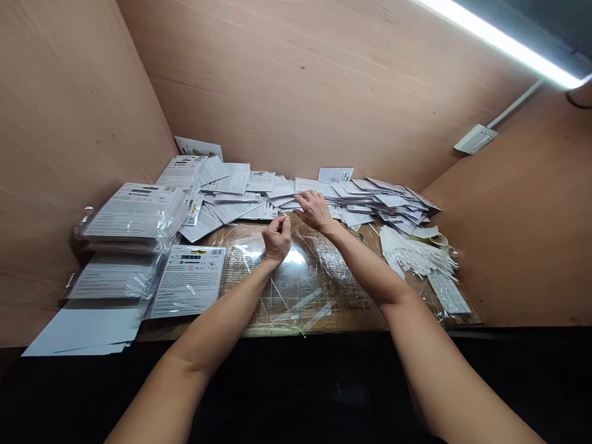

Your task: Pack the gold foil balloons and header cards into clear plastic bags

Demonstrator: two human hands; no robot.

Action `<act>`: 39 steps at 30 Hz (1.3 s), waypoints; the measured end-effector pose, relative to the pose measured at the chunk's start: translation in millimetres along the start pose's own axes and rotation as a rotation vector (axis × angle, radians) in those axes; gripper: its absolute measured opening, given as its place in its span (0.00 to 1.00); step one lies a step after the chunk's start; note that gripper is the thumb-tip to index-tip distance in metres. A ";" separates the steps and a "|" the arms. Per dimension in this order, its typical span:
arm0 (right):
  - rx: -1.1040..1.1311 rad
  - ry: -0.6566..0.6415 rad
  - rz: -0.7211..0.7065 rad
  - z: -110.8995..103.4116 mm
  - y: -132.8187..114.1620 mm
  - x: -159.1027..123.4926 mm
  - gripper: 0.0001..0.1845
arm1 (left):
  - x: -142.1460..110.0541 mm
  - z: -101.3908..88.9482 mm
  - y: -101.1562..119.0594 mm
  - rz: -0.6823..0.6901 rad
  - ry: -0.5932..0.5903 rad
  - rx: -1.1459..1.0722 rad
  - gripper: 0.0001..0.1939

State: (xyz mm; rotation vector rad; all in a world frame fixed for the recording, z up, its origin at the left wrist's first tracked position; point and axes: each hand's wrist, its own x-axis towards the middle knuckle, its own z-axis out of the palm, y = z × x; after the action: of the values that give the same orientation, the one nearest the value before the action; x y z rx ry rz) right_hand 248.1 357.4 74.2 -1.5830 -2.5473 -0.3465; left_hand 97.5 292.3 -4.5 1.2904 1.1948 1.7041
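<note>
Cards (312, 184) beside right hand (314, 210), contact unclear

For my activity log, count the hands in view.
2: the left hand, curled over the plastic-covered tabletop, and the right hand, just right of it, near the white cards.

There are dozens of cards (189, 285), one white-strip pile (411, 251), one lamp (502, 40) and one wall box (476, 139).
</note>
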 end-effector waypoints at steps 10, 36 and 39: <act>-0.094 -0.311 -0.280 3.7 -22.2 155.2 0.30 | 11.8 -3.8 -13.5 -0.204 0.129 -0.210 0.15; 0.466 0.118 0.132 -11.6 13.1 -171.8 0.35 | -6.7 -8.2 12.3 -0.889 -0.602 -0.642 0.25; 0.697 0.231 0.588 -14.3 34.9 -162.5 0.34 | -2.6 -14.9 11.6 -0.809 -0.700 -0.635 0.27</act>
State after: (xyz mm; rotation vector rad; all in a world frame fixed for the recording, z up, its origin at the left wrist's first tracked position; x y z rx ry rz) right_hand 351.4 227.7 56.3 -1.7348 -1.6377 0.3609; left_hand 84.0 282.0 4.2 0.7291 0.5423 0.8034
